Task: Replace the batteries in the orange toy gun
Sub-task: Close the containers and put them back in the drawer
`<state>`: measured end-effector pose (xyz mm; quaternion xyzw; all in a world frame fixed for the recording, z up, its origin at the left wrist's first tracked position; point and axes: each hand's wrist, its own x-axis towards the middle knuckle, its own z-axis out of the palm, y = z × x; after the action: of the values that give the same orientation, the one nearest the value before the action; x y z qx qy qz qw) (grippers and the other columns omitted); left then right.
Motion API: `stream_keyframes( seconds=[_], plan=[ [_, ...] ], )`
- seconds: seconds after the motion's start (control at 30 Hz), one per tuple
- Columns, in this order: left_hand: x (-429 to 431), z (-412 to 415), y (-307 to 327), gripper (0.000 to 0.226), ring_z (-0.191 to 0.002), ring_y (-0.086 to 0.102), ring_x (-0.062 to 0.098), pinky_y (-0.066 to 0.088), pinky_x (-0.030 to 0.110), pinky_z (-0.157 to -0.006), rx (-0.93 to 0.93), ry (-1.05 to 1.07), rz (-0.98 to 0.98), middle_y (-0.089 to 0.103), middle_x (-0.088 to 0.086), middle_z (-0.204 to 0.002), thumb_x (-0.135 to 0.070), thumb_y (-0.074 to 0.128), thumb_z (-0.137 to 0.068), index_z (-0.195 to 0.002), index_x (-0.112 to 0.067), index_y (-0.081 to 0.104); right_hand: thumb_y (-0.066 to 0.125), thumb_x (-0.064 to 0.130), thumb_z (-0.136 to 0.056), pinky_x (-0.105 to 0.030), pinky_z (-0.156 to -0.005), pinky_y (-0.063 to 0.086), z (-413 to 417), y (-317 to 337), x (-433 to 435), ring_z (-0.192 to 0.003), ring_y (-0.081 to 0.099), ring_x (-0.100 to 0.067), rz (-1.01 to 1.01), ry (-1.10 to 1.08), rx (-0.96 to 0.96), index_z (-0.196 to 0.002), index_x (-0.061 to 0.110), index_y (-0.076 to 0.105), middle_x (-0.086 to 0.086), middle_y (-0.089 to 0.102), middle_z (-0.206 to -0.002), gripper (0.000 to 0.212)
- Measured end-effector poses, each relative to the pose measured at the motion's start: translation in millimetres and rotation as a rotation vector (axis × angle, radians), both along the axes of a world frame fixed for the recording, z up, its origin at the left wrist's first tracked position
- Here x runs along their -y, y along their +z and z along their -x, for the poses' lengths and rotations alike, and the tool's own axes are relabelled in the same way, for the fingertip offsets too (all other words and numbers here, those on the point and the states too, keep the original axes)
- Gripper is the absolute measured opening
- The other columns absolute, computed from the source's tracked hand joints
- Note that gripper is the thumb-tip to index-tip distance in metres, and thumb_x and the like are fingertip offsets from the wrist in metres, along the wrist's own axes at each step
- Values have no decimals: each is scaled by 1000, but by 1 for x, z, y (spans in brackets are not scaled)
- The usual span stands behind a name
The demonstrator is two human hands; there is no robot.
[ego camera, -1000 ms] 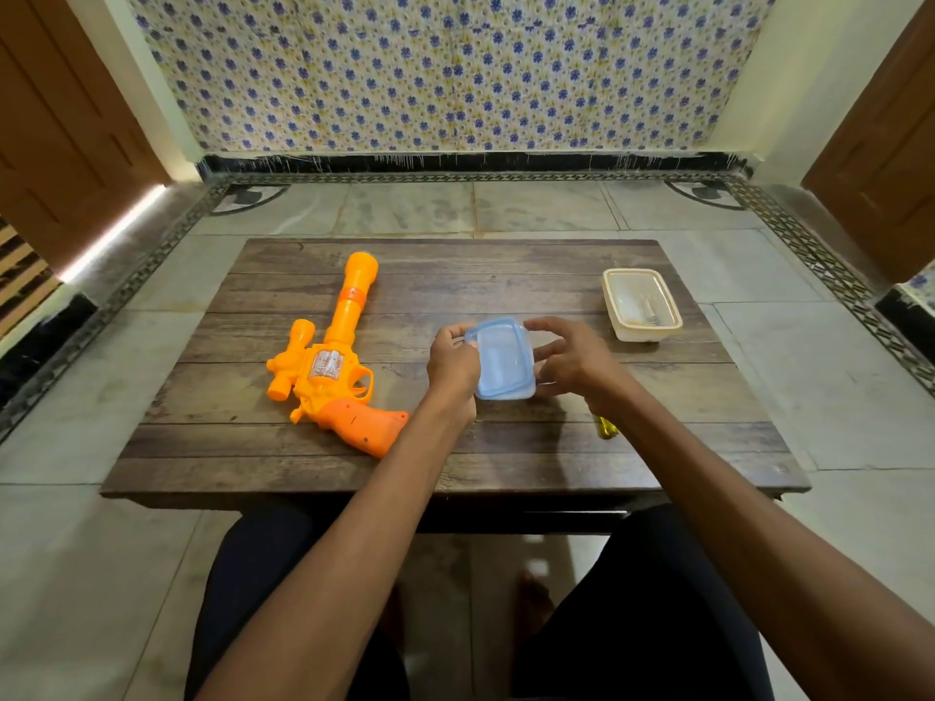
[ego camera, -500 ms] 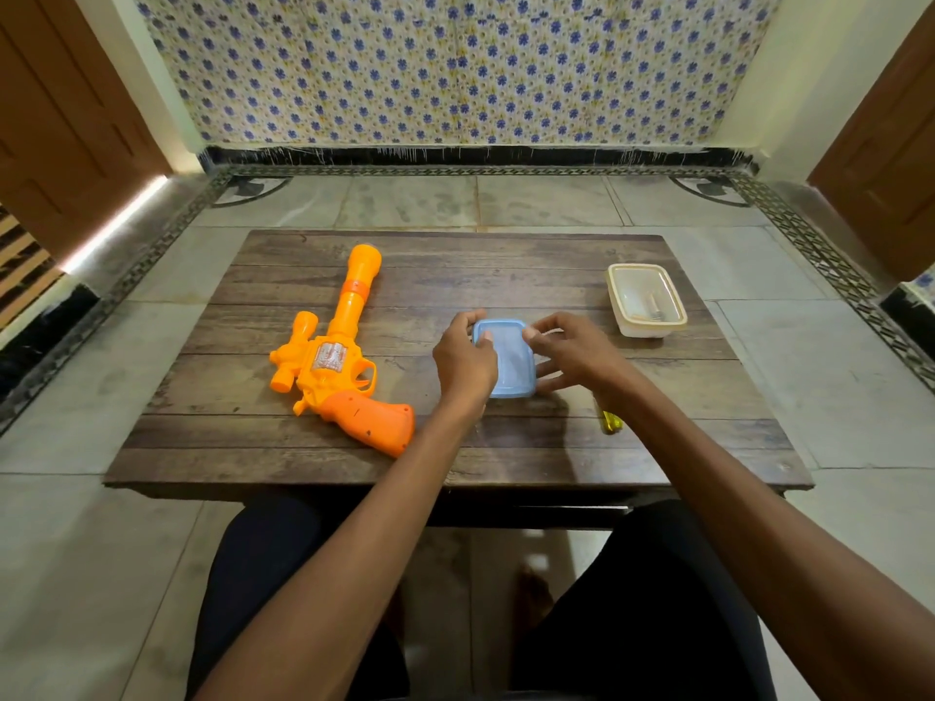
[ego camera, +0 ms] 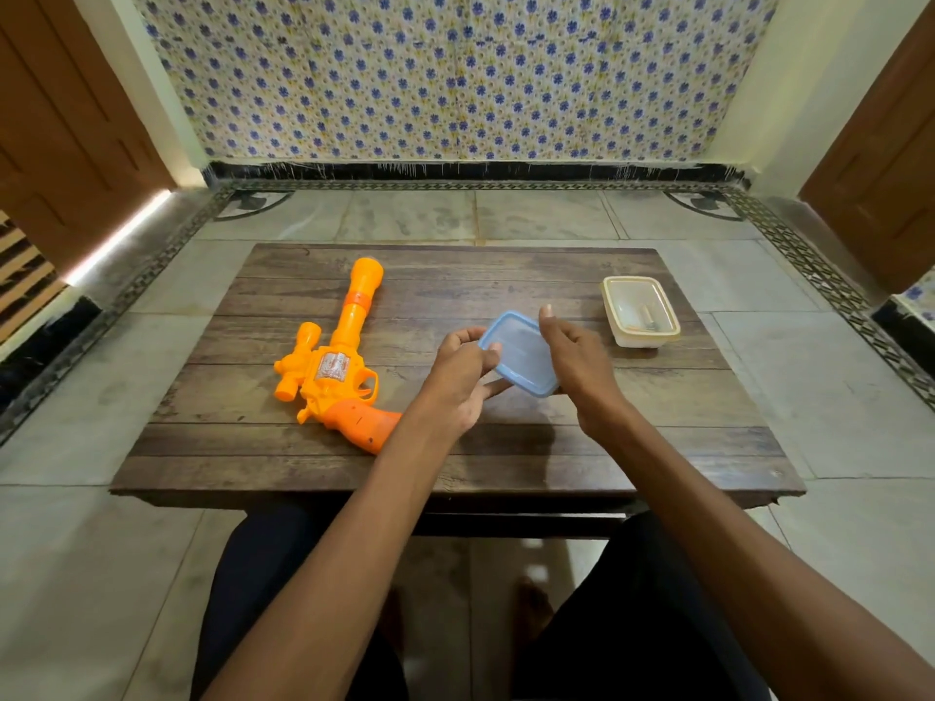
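Note:
The orange toy gun point(ego camera: 338, 361) lies flat on the left half of the low wooden table point(ego camera: 657, 437), barrel pointing away from me, grip toward me. A light blue box lid point(ego camera: 521, 354) is tilted above the table's middle. My left hand point(ego camera: 463, 382) pinches its left edge with thumb and fingers. My right hand point(ego camera: 574, 361) holds its right side, thumb raised at the far corner. At the back right stands an open cream plastic box point(ego camera: 640, 312) with a battery inside.
The table stands on a tiled stone floor point(ego camera: 835, 397). A blue-flowered tiled wall point(ego camera: 455, 78) is behind it, and wooden doors stand at both sides. My knees are under the table's near edge.
Both hands have lifted and tilted the blue lid and turned it slightly. The small yellow item seen beside my right wrist before is now hidden. The gun and cream box have not moved.

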<state>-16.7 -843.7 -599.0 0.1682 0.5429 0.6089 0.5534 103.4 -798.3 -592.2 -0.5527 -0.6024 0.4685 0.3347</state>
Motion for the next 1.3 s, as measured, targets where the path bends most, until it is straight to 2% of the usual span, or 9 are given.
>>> stream_keyframes(
  seconds=[0.1,0.2,0.37,0.47,0.8,0.93,1.07,1.13,1.3],
  plan=[
    [8,11,9,18,-104,64,22,57,42,-87,-187,-201,-37,62,9,-119,-20,48,-103,-119,-15,54,50,58,-95,-25,-61,47,-5,10,3,-71,63,-11,-237,13,43,-88,25,75,1,70,-80,42],
    [11,13,23,56,-106,66,24,53,41,-92,-394,-221,14,68,8,-117,-59,36,-100,-120,-14,63,54,54,-95,-24,-58,45,-6,18,8,-65,64,-5,-380,170,112,-78,25,77,5,71,-69,40],
    [18,-14,33,66,-75,56,28,34,37,-66,-890,268,32,57,4,-67,-56,31,-102,-63,-7,53,50,55,-94,-33,-64,40,10,22,14,-69,54,-16,-140,-136,-38,-75,-1,65,-7,60,-71,61],
    [22,-30,30,63,-65,51,24,26,37,-59,-833,405,-4,50,3,-59,-55,31,-103,-57,-12,40,52,56,-89,-40,-78,45,15,28,15,-83,57,-23,74,-268,-103,-70,15,61,-4,62,-82,46],
    [12,-32,28,54,-66,48,24,35,39,-62,-677,244,53,50,7,-63,-45,38,-100,-61,-8,42,44,37,-93,-47,-76,48,8,32,23,-71,53,-22,-23,-324,-59,-59,11,53,-4,54,-67,44],
    [7,-37,18,56,-77,60,20,51,39,-68,-340,132,-46,61,4,-83,-71,57,-80,-82,-15,53,39,49,-99,-36,-68,51,-4,27,15,-75,55,-18,140,-460,-200,-84,11,56,-7,57,-87,45],
    [8,-60,7,44,-94,66,17,58,34,-79,-344,127,-148,65,2,-103,-43,77,-81,-109,-18,55,37,49,-102,-43,-69,61,-20,23,7,-93,67,-30,430,-370,-437,-111,13,55,-14,64,-106,42],
    [9,-63,8,43,-91,65,16,56,28,-72,-317,216,-135,65,3,-103,-37,79,-81,-109,-15,56,44,40,-101,-39,-65,61,-30,20,4,-89,69,-31,407,-211,-326,-109,11,61,-16,67,-102,35],
    [3,-55,4,35,-97,69,23,60,41,-77,-261,113,-134,71,8,-106,-34,85,-76,-101,-16,68,67,41,-82,-37,-72,50,-70,-5,-17,-89,65,-26,-119,-81,655,-88,15,65,-2,68,-88,27]
  ],
)
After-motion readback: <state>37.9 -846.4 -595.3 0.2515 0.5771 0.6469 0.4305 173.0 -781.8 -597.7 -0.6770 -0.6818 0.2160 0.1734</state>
